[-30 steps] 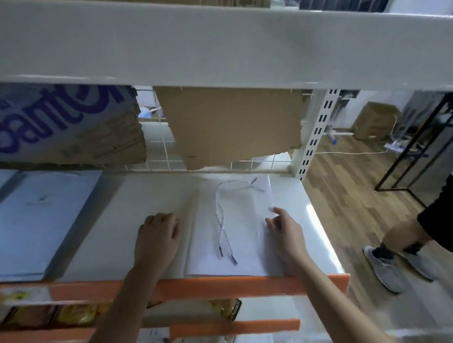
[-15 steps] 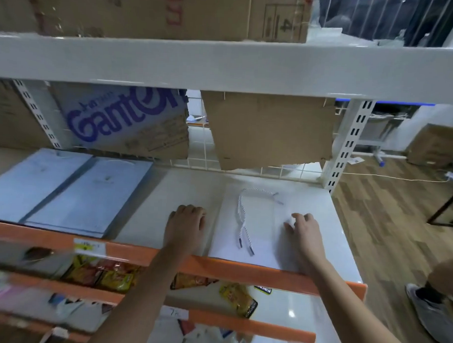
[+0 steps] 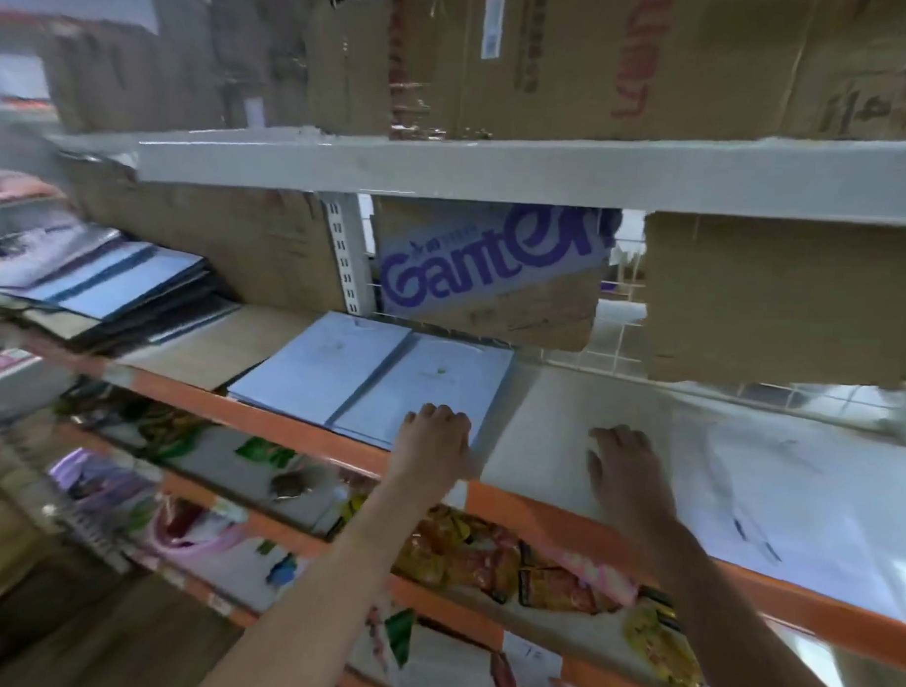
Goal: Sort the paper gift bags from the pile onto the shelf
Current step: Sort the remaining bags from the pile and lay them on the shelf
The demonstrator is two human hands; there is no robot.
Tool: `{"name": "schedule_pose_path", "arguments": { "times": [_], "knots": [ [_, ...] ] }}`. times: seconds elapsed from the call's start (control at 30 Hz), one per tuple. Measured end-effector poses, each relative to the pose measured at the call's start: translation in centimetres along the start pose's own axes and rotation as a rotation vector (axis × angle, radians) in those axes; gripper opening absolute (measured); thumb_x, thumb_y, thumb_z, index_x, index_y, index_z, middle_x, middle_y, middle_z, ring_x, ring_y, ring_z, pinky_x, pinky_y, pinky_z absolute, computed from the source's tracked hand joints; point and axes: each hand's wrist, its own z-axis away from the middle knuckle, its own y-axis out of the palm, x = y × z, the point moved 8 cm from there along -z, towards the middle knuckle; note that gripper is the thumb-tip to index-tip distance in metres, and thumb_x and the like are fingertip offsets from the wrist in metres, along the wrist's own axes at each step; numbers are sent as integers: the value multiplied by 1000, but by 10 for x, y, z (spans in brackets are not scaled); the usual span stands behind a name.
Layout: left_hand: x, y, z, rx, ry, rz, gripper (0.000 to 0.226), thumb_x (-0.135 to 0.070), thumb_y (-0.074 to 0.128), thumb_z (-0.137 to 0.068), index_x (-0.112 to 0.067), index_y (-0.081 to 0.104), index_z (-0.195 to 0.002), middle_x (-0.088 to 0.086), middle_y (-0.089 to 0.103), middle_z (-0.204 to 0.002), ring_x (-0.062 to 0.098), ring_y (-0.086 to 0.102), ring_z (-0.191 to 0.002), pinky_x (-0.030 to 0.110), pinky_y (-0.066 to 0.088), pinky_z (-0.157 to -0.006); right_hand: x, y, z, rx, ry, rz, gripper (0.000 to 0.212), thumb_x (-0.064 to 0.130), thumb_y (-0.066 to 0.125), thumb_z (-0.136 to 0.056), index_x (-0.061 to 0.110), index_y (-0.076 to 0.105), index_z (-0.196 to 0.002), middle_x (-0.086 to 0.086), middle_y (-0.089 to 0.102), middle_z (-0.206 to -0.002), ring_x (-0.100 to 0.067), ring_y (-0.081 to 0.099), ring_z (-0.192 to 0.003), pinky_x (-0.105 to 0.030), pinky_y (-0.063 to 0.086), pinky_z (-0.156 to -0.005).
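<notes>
Shelf [image 3: 556, 424], white board with orange front rail. Holdings: white gift bag [image 3: 794, 504] lying flat at the right, cord handle on top; two pale blue gift bags [image 3: 378, 376] flat side by side at the centre; further flat bags [image 3: 109, 285] stacked at far left, blurred. Left hand [image 3: 435, 437]: fingers loosely curled, resting on the near blue bag's corner, holding nothing. Right hand [image 3: 623, 470]: fingers relaxed over bare shelf, empty. Progress, as judged: several bags placed; the pile is out of view, so the remainder is unknown.

Cardboard boxes [image 3: 604, 60] on top tier; snack packets [image 3: 484, 560] on lower tier
</notes>
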Motion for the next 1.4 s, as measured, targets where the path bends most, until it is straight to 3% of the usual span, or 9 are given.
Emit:
{"name": "schedule_pose_path", "arguments": {
  "times": [0.13, 0.37, 0.5, 0.6, 0.83, 1.0, 1.1, 1.27, 1.4],
  "knots": [
    [102, -12, 37, -95, -92, 7, 30, -23, 35, -97, -15, 59, -114, 5, 61, -114, 25, 52, -110, 35, 41, -88, 117, 28, -10, 64, -135, -57, 34, 16, 42, -95, 5, 48, -127, -15, 51, -124, -32, 47, -115, -40, 42, -94],
    [274, -12, 97, -120, -345, -16, 31, -27, 38, -97, -21, 55, -122, 1, 57, -123, 23, 48, -117, 34, 38, -93, 299, 78, -35, 103, -384, -168, 33, 21, 39, -96, 12, 50, -126, -7, 53, -124, -22, 46, -114, -29, 40, -96],
    [369, -1, 117, -170, -463, -49, 14, -21, 59, -85, -16, 70, -91, 4, 68, -89, 27, 62, -87, 36, 47, -70, 392, 105, -65, 134, -518, -195, 28, 18, 40, -95, 9, 54, -118, -8, 55, -118, -23, 49, -108, -31, 41, -92],
    [439, 10, 121, -150, -542, -129, 20, -30, 51, -80, -21, 68, -75, -2, 67, -72, 22, 63, -69, 34, 50, -57, 455, 128, -97, 120, -572, -247, 27, 21, 44, -94, 10, 58, -114, -9, 59, -113, -23, 51, -102, -31, 42, -88],
    [586, 14, 92, -212, -653, -91, 20, -27, 49, -92, -18, 66, -94, -1, 65, -95, 22, 58, -90, 33, 47, -75, 592, 169, -188, 155, -660, -275, 33, 18, 37, -95, 13, 52, -124, -5, 56, -123, -21, 47, -113, -29, 36, -96],
    [668, 12, 76, -249, -721, -112, 8, -22, 63, -82, -17, 69, -79, -1, 67, -77, 20, 61, -72, 31, 47, -60, 670, 193, -243, 108, -719, -330, 25, 15, 47, -89, 9, 62, -109, -10, 62, -105, -28, 55, -101, -35, 45, -86],
    [713, 23, 69, -188, -754, -105, 11, -24, 60, -82, -18, 69, -79, -1, 66, -76, 22, 63, -72, 32, 48, -57, 703, 216, -263, 132, -711, -348, 26, 17, 49, -86, 6, 65, -102, -11, 64, -99, -31, 58, -96, -38, 47, -82],
    [790, 39, 44, -189, -741, -82, 26, -31, 45, -94, -18, 64, -107, 0, 64, -105, 21, 57, -101, 32, 46, -81, 750, 249, -304, 186, -658, -363, 29, 18, 48, -92, 8, 58, -117, -9, 59, -113, -26, 49, -107, -34, 39, -94],
    [864, 44, 9, -193, -676, -82, 30, -32, 38, -97, -17, 61, -109, 1, 62, -110, 21, 53, -103, 31, 41, -81, 786, 264, -341, 140, -578, -391, 28, 17, 49, -93, 8, 57, -117, -8, 59, -115, -23, 48, -110, -31, 37, -97]
  ]
}}
